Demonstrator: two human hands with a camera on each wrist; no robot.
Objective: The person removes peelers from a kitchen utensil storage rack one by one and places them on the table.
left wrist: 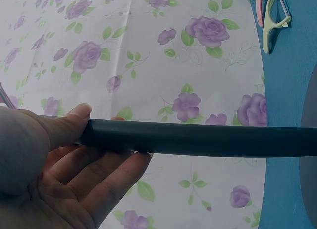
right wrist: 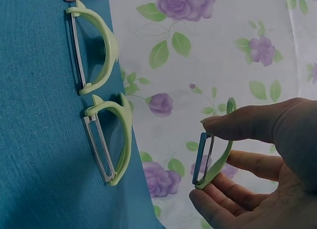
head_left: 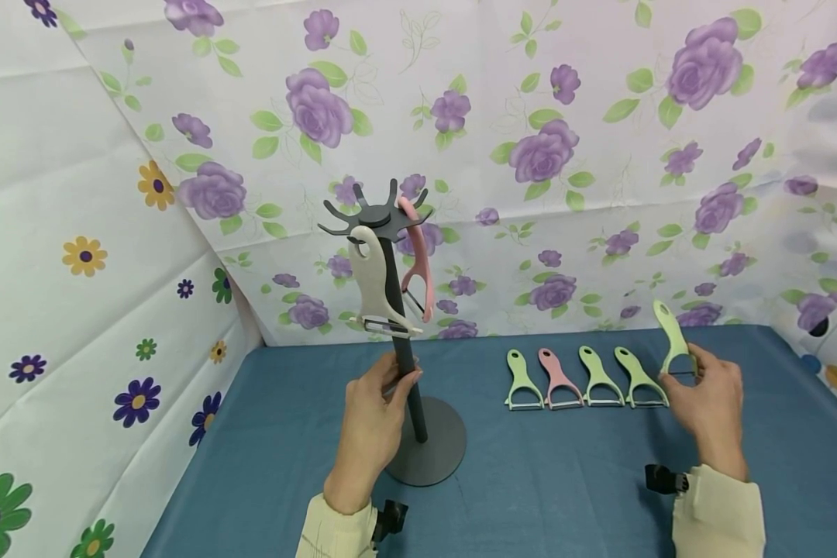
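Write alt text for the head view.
A person's right hand holds a green Y-shaped peeler; the left hand grips a dark grey pronged stand bearing a cream peeler and a pink one. Three green peelers and a pink peeler lie in a row on blue cloth.

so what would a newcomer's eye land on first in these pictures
Probably the tall dark grey stand with radiating prongs, left of centre, gripped by the left hand, with a beige Y-shaped peeler and a pink Y-shaped peeler hanging from its top. Next, perhaps the light green Y-shaped peeler in the right hand, at the right, beside a row of four green and pink peelers on the blue tabletop.
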